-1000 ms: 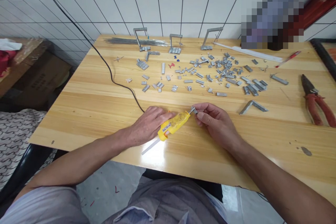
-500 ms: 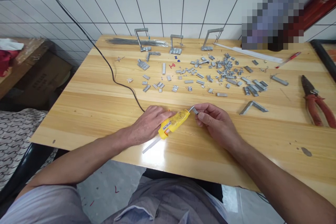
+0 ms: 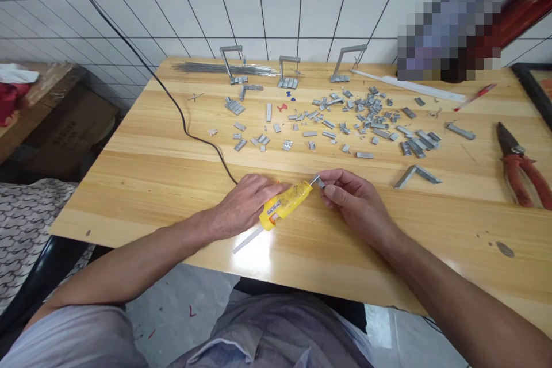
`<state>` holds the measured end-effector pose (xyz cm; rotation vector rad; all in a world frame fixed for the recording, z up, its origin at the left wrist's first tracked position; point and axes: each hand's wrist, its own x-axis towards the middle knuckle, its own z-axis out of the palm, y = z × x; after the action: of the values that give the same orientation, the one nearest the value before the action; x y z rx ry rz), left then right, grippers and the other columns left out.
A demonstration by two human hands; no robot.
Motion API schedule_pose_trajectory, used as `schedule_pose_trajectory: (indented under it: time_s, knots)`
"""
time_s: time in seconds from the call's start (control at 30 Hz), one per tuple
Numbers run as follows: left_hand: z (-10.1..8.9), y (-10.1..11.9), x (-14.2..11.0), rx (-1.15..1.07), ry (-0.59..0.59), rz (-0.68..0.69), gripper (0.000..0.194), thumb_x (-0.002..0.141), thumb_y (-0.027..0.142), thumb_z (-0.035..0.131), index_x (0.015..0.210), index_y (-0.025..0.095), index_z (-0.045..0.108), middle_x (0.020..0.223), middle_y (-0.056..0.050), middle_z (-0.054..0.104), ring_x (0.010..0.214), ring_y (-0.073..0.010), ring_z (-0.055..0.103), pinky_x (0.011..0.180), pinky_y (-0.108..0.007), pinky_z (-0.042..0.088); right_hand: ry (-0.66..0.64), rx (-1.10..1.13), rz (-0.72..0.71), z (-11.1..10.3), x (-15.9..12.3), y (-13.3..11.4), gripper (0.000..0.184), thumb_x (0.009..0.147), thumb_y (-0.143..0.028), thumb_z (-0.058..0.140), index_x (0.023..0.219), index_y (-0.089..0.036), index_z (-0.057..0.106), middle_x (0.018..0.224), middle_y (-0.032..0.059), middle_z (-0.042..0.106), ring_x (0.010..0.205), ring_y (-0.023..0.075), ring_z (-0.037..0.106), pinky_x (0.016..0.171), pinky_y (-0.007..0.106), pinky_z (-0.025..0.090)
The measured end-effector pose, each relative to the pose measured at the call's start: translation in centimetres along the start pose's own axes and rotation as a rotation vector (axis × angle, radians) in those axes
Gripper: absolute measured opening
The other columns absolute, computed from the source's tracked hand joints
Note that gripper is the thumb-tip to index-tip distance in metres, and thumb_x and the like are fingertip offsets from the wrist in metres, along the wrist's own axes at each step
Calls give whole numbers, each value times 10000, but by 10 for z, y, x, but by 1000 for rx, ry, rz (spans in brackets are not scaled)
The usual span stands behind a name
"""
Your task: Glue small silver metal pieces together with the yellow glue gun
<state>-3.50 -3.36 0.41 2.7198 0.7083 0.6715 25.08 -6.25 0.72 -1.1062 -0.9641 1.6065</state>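
My left hand (image 3: 248, 204) is wrapped round a yellow hot glue gun (image 3: 288, 202), whose nozzle points up and to the right. A whitish glue stick (image 3: 249, 240) sticks out of its back end. Between the thumb and fingers of my right hand (image 3: 351, 198) is a small grey metal piece (image 3: 321, 182), mostly hidden by the fingertips. The nozzle tip is at this piece; whether they touch I cannot tell. An L-shaped metal strip (image 3: 417, 175) lies to the right of my right hand.
Many small metal pieces (image 3: 373, 112) are scattered over the wooden table (image 3: 164, 184). Three upright metal frames (image 3: 288, 72) stand near the tiled wall, beside thin wires (image 3: 215, 68). Red-handled pliers (image 3: 517, 164) and a red pen (image 3: 474, 98) lie at right. A black cord (image 3: 185, 129) crosses the left side.
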Motion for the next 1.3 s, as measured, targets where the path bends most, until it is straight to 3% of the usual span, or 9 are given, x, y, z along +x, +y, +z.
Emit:
schedule_pose_trajectory:
  time_s: [0.23, 0.4, 0.53, 0.67, 0.83, 0.93, 1.03, 1.17, 1.3]
  knots:
    - [1, -2, -3, 1, -59, -29, 387, 1149, 323, 394, 1511, 206, 464, 1130, -115, 693, 1009, -233, 632, 925, -379, 496, 0, -20, -5, 0, 0, -1, 314, 813, -468, 910, 1053, -283, 827, 821, -16, 682, 689, 116, 534, 661, 275, 463]
    - [4, -3, -3, 7, 22, -9, 413, 1139, 291, 423, 1545, 217, 432, 1124, -109, 702, 1010, -235, 632, 904, -376, 494, -21, -41, -34, -2, 0, 1, 295, 832, -464, 896, 1065, -296, 825, 824, -17, 665, 695, 119, 524, 659, 276, 446]
    - [-1, -6, -4, 83, 87, -86, 382, 1125, 321, 455, 1485, 195, 480, 1148, -122, 714, 1011, -240, 642, 913, -391, 509, -10, -62, -55, -4, 0, 1, 262, 839, -437, 886, 1054, -301, 823, 822, -20, 656, 704, 118, 525, 663, 267, 441]
    - [-28, -25, -14, 195, 111, -322, 416, 1064, 254, 463, 1470, 182, 518, 1234, -144, 713, 1098, -275, 644, 980, -442, 521, 8, -112, -102, -2, 1, -3, 236, 839, -416, 868, 1033, -292, 816, 801, -19, 645, 704, 124, 532, 673, 272, 454]
    - [-78, -79, -46, 336, 166, -606, 484, 948, 236, 488, 1415, 147, 582, 1285, -154, 712, 1175, -311, 644, 1068, -477, 519, -10, -190, -140, 2, -1, -6, 247, 815, -392, 867, 1023, -277, 800, 833, -3, 674, 743, 142, 582, 693, 282, 483]
    - [-97, -113, -63, 414, 72, -751, 544, 899, 211, 487, 1428, 128, 587, 1322, -160, 709, 1229, -330, 635, 1106, -478, 502, -40, -219, -164, 4, -1, -4, 263, 818, -399, 859, 1033, -268, 786, 836, 4, 687, 766, 155, 612, 702, 291, 503]
    - [-101, -134, -70, 451, -13, -824, 562, 863, 175, 500, 1409, 104, 613, 1276, -184, 721, 1200, -352, 639, 1087, -493, 499, -52, -233, -188, 3, -1, -1, 276, 830, -414, 846, 1049, -263, 774, 842, 6, 689, 769, 157, 621, 707, 294, 512]
    - [-100, -142, -71, 444, -89, -846, 561, 861, 192, 514, 1402, 104, 633, 1143, -175, 733, 1128, -341, 637, 1066, -491, 500, -51, -256, -215, 2, -1, 0, 273, 850, -430, 831, 1055, -260, 767, 852, 13, 687, 777, 163, 626, 717, 305, 526]
    - [-110, -138, -75, 408, -177, -833, 693, 798, 176, 537, 1487, 117, 583, 1230, -172, 704, 1186, -332, 618, 1101, -486, 493, -66, -266, -216, 1, -1, 3, 279, 877, -458, 810, 1068, -260, 762, 861, 21, 688, 777, 171, 629, 718, 318, 536]
